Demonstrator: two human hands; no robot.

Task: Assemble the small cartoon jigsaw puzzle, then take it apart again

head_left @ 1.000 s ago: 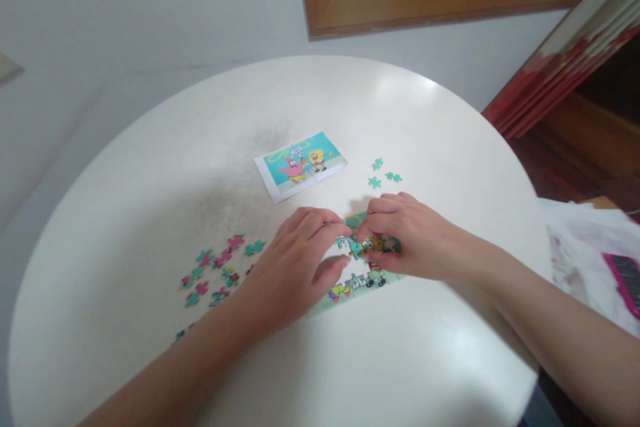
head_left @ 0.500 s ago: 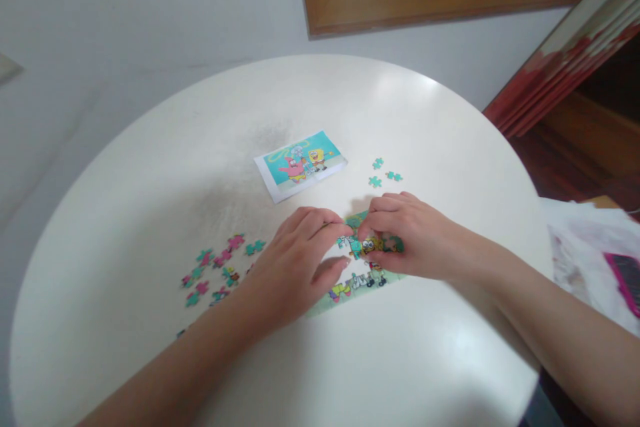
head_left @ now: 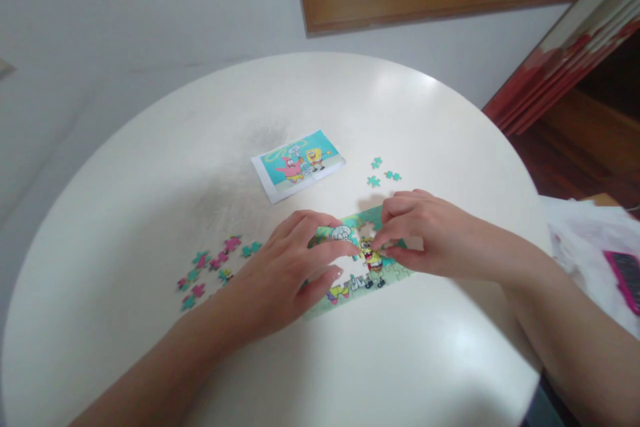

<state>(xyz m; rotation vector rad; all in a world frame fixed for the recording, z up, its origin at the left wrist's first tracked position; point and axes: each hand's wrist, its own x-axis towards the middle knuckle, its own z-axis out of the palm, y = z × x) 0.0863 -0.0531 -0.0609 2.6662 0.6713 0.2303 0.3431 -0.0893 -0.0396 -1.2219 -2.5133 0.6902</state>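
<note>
A partly joined cartoon jigsaw puzzle (head_left: pixel 361 275) lies flat in the middle of the round white table (head_left: pixel 150 167). My left hand (head_left: pixel 293 270) rests on its left part, fingers spread and fingertips pressing near a gap in the picture. My right hand (head_left: pixel 430 233) sits over the puzzle's right part. Its thumb and forefinger are pinched together on a small puzzle piece (head_left: pixel 383 247) beside the yellow figure. Both hands hide much of the puzzle.
A printed reference picture (head_left: pixel 299 164) lies behind the puzzle. Several loose pink and teal pieces (head_left: pixel 213 268) are scattered at the left, three teal pieces (head_left: pixel 383 172) behind my right hand. At the right edge lie white cloth (head_left: pixel 583 240) and a pink object (head_left: pixel 625 277).
My right hand has shifted a little to the right and back, uncovering the puzzle's upper middle with the grey figure. My left hand's fingers have slid slightly along the puzzle.
</note>
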